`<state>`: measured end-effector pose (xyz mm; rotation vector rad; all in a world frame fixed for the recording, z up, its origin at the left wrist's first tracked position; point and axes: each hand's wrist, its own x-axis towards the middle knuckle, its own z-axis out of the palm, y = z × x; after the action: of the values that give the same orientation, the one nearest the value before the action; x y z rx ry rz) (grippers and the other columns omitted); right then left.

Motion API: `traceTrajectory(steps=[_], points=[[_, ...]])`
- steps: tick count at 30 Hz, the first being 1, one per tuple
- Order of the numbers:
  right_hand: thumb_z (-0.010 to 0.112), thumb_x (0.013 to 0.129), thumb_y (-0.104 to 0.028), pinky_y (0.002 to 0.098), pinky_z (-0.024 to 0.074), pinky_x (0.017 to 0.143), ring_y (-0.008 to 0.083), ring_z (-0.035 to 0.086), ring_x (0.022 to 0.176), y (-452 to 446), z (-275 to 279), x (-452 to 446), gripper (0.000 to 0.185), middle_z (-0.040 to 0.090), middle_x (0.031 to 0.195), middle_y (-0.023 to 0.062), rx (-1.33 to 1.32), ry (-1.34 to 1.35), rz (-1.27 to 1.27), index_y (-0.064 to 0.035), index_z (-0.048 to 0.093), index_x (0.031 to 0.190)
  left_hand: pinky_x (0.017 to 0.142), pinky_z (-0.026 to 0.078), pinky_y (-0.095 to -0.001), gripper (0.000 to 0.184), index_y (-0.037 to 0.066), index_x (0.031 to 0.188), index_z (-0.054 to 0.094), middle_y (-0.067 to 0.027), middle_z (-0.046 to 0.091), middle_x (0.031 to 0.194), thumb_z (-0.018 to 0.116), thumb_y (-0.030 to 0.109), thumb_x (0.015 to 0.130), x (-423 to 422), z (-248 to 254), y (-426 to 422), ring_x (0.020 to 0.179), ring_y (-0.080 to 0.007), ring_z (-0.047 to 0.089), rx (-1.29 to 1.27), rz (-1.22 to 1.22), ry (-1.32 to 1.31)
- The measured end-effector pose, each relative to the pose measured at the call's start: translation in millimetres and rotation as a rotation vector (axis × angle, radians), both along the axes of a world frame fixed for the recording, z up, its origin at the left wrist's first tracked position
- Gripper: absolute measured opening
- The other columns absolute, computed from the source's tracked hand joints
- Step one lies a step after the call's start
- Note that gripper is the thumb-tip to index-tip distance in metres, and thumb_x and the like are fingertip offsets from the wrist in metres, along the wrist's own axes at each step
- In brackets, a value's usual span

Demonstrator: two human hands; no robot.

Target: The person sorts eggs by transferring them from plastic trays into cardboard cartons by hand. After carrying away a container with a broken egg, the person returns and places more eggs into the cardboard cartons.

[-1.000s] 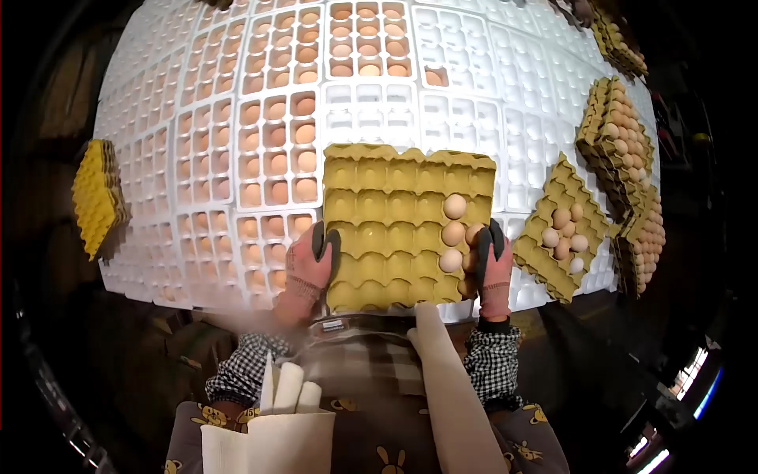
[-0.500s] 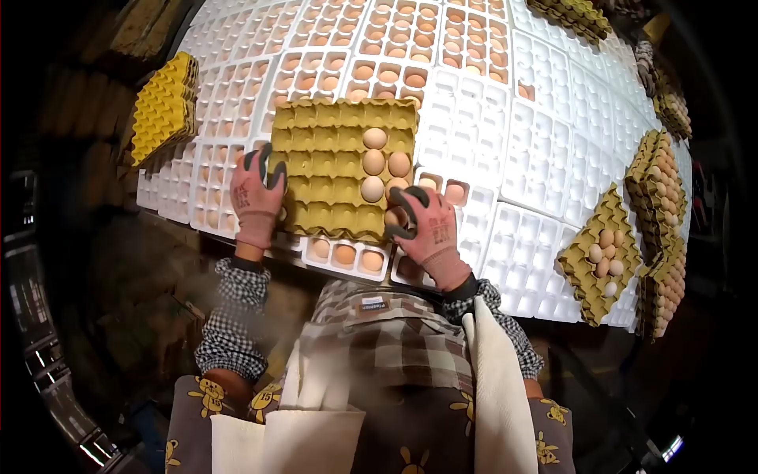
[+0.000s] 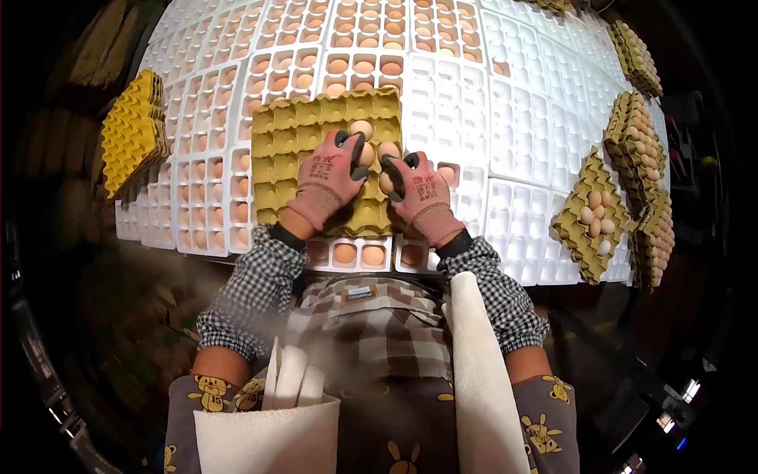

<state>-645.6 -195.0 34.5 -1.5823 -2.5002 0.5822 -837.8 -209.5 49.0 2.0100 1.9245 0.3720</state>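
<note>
A yellow-brown pulp egg tray (image 3: 275,162) lies on top of white foam trays in front of me, with a few eggs in its right-hand columns. My left hand (image 3: 328,175), in a pink glove with dark fingertips, reaches over the tray, its fingers closed around an egg (image 3: 365,155). Just above them sits another egg (image 3: 361,129). At the tray's right edge my right hand (image 3: 422,192), gloved alike, has its fingers curled on an egg (image 3: 387,182). One more egg (image 3: 388,150) shows above those fingers. The gloves partly hide the eggs being gripped.
White foam trays (image 3: 448,99) cover the table, many filled with eggs on the left and middle. Stacked yellow trays (image 3: 133,134) stand at the left. On the right are a pulp tray (image 3: 579,229) with several eggs and stacks of egg-filled trays (image 3: 632,146).
My left hand has moved from the tray's left edge across to the eggs on its right side. My right hand has shifted up from the lower right corner. The view has shifted slightly.
</note>
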Motion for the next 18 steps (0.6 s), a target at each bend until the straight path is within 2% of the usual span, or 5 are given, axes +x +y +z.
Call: traceTrajectory(steps=[6,8,9,14,18], points=[[0.062,0.089,-0.005,0.0279,0.0536,0.076,0.0141,0.063,0.093,9.4,-22.6,41.7,0.019,0.064,0.109,0.0073,-0.769,0.994,-0.311,0.0022,0.063,0.106,0.084,0.054,-0.0425,0.054,0.02,0.129,0.055,-0.0147,0.053,0.124,0.074,0.024,0.078,-18.9,-14.1,23.6,0.1,-0.0341,0.064,-0.06,0.02,-0.265],[0.058,0.091,-0.003,0.0261,0.0532,0.073,0.0116,0.064,0.089,15.6,-30.6,46.7,0.02,0.062,0.113,0.0068,-0.267,1.05,-0.053,0.0024,0.065,0.108,0.082,0.054,-0.0422,0.05,0.023,0.127,0.059,-0.0147,0.053,0.125,0.073,0.026,0.079,-17.1,3.3,33.3,0.097,-0.0331,0.065,0.112,0.084,0.01],[0.06,0.09,-0.007,0.0261,0.0538,0.074,0.0113,0.064,0.09,26.9,3.9,33.1,0.025,0.06,0.122,0.0072,-0.686,1.374,-0.357,0.0021,0.066,0.113,0.082,0.055,-0.0416,0.049,0.026,0.126,0.062,-0.0148,0.052,0.126,0.074,0.028,0.079,-16.8,5.1,45.5,0.098,-0.0315,0.065,-0.021,0.023,0.267],[0.08,0.071,-0.034,0.0408,0.0533,0.09,0.0318,0.063,0.107,58.7,27.8,-6.4,0.055,0.046,0.134,0.0151,-0.167,-0.099,0.062,-0.0278,0.065,0.123,0.081,0.056,-0.041,0.047,0.025,0.12,0.064,-0.0144,0.051,0.128,0.078,0.032,0.076,10.4,34.6,63.2,0.101,-0.0311,0.064,-0.191,-0.154,0.538],[0.08,0.071,-0.031,0.039,0.0543,0.086,0.0276,0.064,0.103,65.6,5.5,18.9,0.042,0.054,0.123,0.0135,-0.159,0.159,-0.087,-0.023,0.07,0.11,0.084,0.055,-0.0402,0.049,0.022,0.118,0.066,-0.0141,0.053,0.125,0.082,0.032,0.073,-5.2,25.6,71.7,0.101,-0.0296,0.064,-0.216,-0.114,0.441]])
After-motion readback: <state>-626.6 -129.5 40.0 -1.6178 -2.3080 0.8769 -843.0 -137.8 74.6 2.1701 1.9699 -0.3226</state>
